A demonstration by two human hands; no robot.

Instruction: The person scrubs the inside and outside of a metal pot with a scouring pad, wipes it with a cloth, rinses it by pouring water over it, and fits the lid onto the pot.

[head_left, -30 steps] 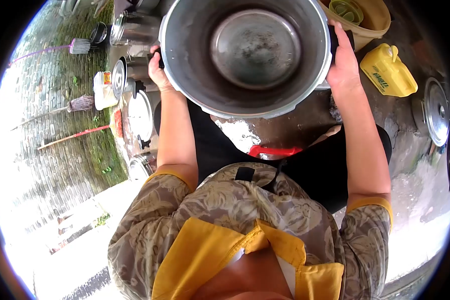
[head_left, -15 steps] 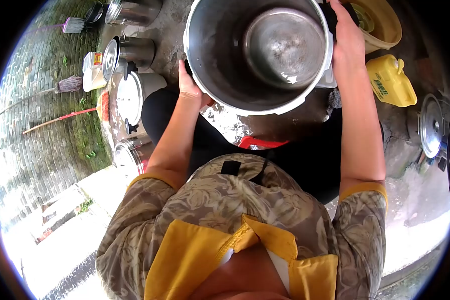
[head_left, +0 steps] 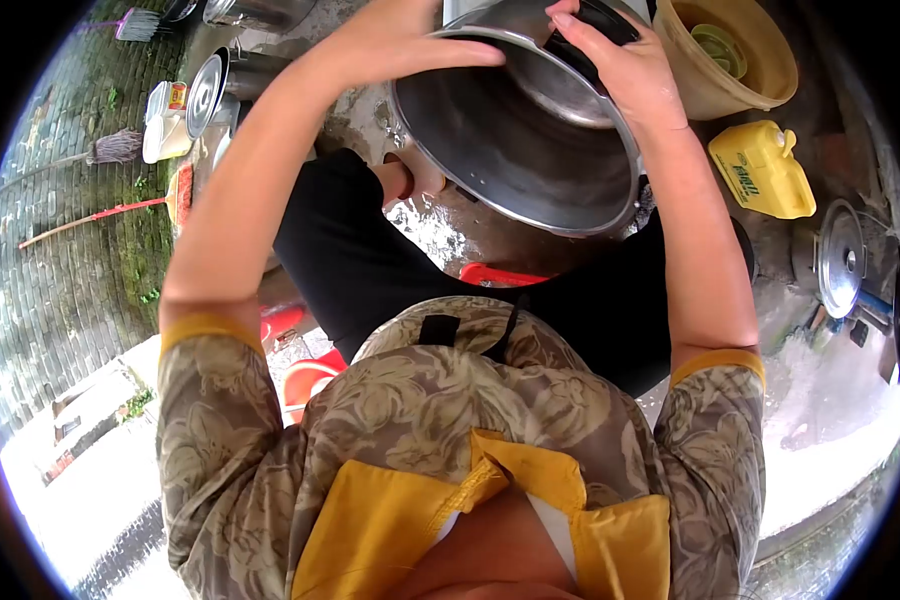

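A large metal pot is tilted over the wet ground between my knees, its wide mouth toward me and its inside dark and bare. My right hand is wrapped round the pot's black side handle at the upper right of the rim. Over the rim's upper left reaches my left hand, its thumb stretched out and its other fingers partly cut off by the frame's top edge. Whether that thumb touches the rim, I cannot tell.
To the right are a tan bucket with a green bowl in it, a yellow jug and a lidded pot. Several metal pots, a white tub, a mop and a red-handled broom line the left.
The pot has tilted and turned, bringing its black handle to the upper right. My left hand has left the pot's left side and moved up above its rim. My right hand now grips the handle from above.
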